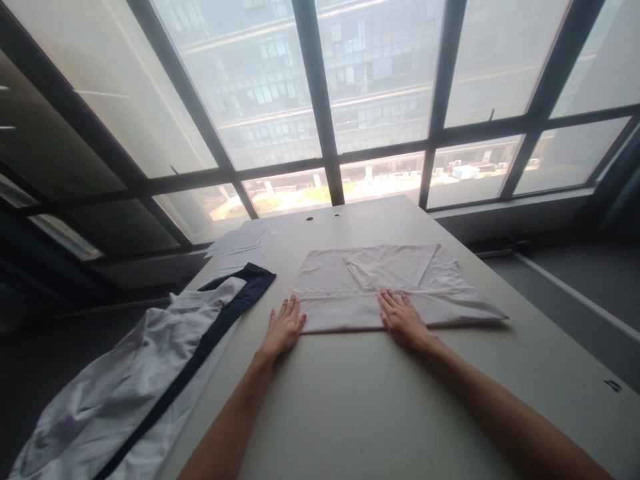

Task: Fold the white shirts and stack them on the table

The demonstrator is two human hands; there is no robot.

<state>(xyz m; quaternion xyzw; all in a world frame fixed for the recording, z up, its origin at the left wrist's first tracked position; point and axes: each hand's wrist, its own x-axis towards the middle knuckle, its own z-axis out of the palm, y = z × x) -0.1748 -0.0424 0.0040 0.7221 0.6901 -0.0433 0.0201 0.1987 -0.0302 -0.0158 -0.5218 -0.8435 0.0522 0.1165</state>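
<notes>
The left hand [285, 328] lay palm down at the left end of a folded pale cloth [345, 310], its fingers straight and slightly spread, the fingertips on the cloth's left edge and the wrist over the bare tabletop. The right hand [403, 320] was flat too, fingers extended and close together, pressed on the near part of the cloth around the middle of its length; its wrist passed over the near edge. Neither hand was clamped on anything, and the two stood well apart with a stretch of cloth between them. The cloth therefore lay between the hands, beyond them and out to the right of the right hand, where it tapered to a pointed corner. A flat band ran along its near side, and a diagonal fold with some creases crossed the part behind the right fingertips. Under it was the white table [360, 400]. To the left of the left hand, apart from it, a rumpled light garment [125, 360] spread along the left side of the table, with a dark navy strip [190, 363] lying lengthwise beside it. Farther off, papers [240, 243] overlapped near the far left edge, and tall windows [270, 87] rose behind the table.
</notes>
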